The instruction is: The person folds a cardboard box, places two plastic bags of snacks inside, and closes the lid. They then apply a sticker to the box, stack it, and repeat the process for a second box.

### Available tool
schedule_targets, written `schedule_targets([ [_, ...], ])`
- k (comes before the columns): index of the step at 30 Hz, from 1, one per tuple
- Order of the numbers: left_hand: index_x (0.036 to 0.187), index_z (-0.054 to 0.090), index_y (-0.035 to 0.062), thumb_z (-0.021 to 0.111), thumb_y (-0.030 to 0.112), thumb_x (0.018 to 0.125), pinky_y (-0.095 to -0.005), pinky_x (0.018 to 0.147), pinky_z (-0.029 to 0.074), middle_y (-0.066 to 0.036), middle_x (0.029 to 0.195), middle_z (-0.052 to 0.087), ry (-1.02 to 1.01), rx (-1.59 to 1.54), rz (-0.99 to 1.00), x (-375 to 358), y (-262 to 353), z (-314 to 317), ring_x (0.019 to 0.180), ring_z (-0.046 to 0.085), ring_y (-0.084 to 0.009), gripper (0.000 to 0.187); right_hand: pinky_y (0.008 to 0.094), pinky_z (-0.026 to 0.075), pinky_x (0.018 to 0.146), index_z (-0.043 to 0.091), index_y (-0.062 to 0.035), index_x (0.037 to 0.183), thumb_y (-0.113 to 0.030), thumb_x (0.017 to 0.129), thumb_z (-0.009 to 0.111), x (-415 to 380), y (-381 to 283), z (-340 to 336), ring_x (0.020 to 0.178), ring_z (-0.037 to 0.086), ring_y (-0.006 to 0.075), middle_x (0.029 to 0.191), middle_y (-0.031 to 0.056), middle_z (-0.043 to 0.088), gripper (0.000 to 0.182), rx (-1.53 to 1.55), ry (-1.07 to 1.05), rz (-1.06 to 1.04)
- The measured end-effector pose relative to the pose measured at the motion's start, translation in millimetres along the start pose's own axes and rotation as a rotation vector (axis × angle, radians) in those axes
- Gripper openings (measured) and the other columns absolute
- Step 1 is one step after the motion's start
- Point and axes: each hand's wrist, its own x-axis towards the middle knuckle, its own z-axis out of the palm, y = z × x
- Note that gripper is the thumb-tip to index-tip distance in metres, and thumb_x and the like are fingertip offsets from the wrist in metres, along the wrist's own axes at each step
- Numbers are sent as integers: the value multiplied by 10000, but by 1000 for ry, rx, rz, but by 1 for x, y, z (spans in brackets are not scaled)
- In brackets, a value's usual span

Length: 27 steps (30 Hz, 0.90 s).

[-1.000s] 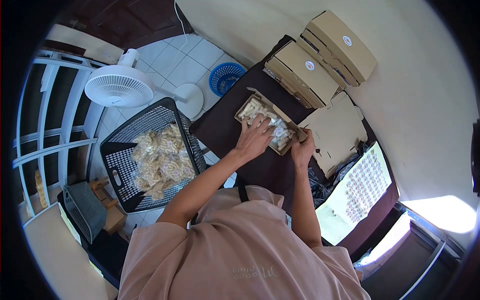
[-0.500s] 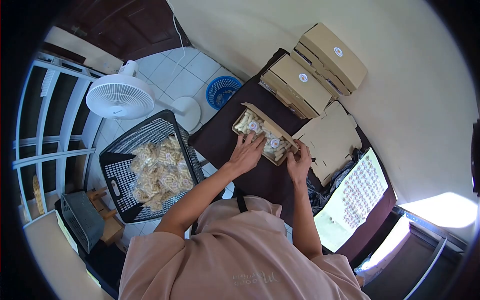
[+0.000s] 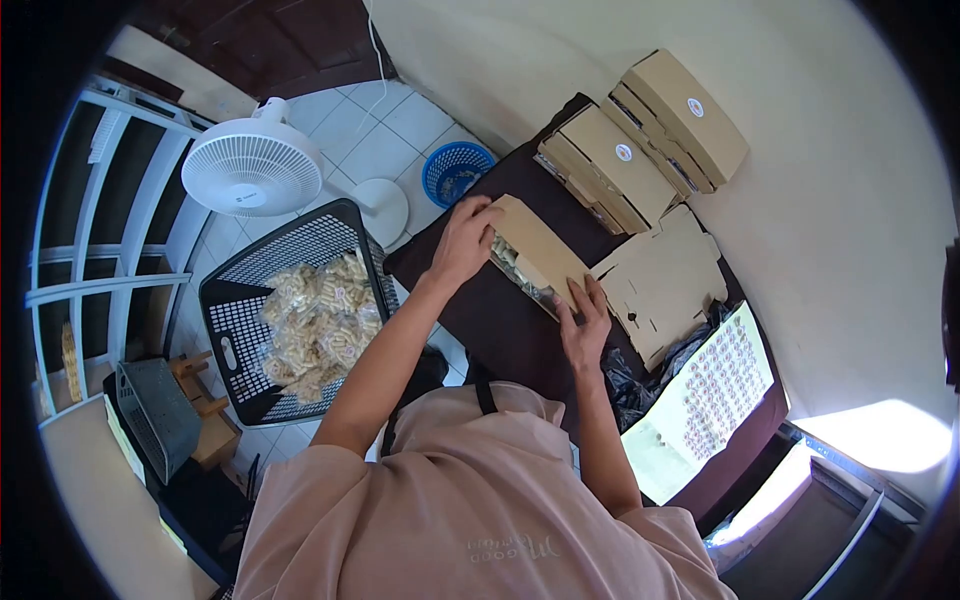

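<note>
A cardboard box lies on the dark tablecloth in front of me, its lid folded partly down over the packed contents, which show only along the near edge. At the box's upper left corner, my left hand grips the lid's end with bent fingers. My right hand is at the lower right corner, fingers spread over the lid and thumb at the front edge. Flat unfolded cardboard lies just right of the box.
Stacked closed boxes stand at the table's back. A sticker sheet and black plastic lie to the right. On the left are a black crate of bagged pieces, a white fan and a blue basket.
The lid has come down over the contents. My left hand has moved from the contents to the box's upper left corner, and my right hand now rests on the lid. The view has shifted slightly.
</note>
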Motion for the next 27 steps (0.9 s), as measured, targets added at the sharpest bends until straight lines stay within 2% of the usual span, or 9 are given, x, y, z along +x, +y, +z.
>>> schedule_targets([
  [1,1059,660,29,592,-46,805,-412,882,493,-184,1082,605,-31,-5,3,-1,-5,0,1009,593,-358,273,451,378,1096,696,-55,1179,-224,798,788,-1,-1,3,1346,437,401,1377,249,525,427,-63,7,-11],
  [7,1072,667,6,564,-52,817,-414,750,519,-198,939,647,-12,-45,-180,-12,1,3,801,648,-351,281,466,357,1113,714,-66,1151,-230,776,813,-7,-10,18,1371,398,414,1384,220,530,421,-156,91,-69],
  [14,1067,671,3,595,-32,826,-392,736,515,-188,911,648,-2,-124,-202,-12,4,-3,785,649,-334,256,508,328,1119,725,-64,1111,-210,794,790,-1,-9,34,1347,418,421,1345,192,564,354,-188,97,-190],
  [16,1048,682,20,627,-18,834,-322,692,512,-139,895,660,38,-168,-130,-6,7,-4,738,647,-263,225,529,308,1118,724,-72,1116,-190,798,784,4,-16,31,1339,429,418,1307,180,596,344,-71,143,-126],
  [20,1030,687,17,633,10,848,-328,691,510,-128,889,662,-12,-164,-101,19,13,-8,746,647,-251,191,446,412,1054,726,-24,1075,-175,835,753,18,-18,16,1205,570,383,1169,194,669,285,41,183,-39],
  [21,1034,690,17,638,35,848,-335,700,515,-130,891,663,-63,-124,-71,29,17,-11,753,650,-248,194,396,466,990,728,3,1043,-181,855,738,24,-20,11,1102,635,350,1098,199,691,264,21,202,-45],
  [24,1037,700,18,646,76,841,-347,720,526,-135,888,665,-174,-85,-57,54,9,-6,767,658,-243,212,379,485,946,730,10,1027,-185,861,732,41,-32,-3,1036,661,323,1057,194,700,255,78,205,56],
  [25,1036,707,19,649,94,833,-351,731,531,-139,882,665,-226,-78,-65,62,7,-4,774,663,-242,223,362,502,891,734,15,1003,-189,867,728,46,-34,-6,945,680,296,1006,187,707,245,41,207,50],
  [27,1026,715,20,645,97,826,-349,738,534,-145,877,668,-282,-69,-92,75,5,-4,783,667,-244,225,349,496,899,732,17,1019,-222,878,724,53,-39,-12,956,677,280,1008,184,711,278,65,171,104],
])
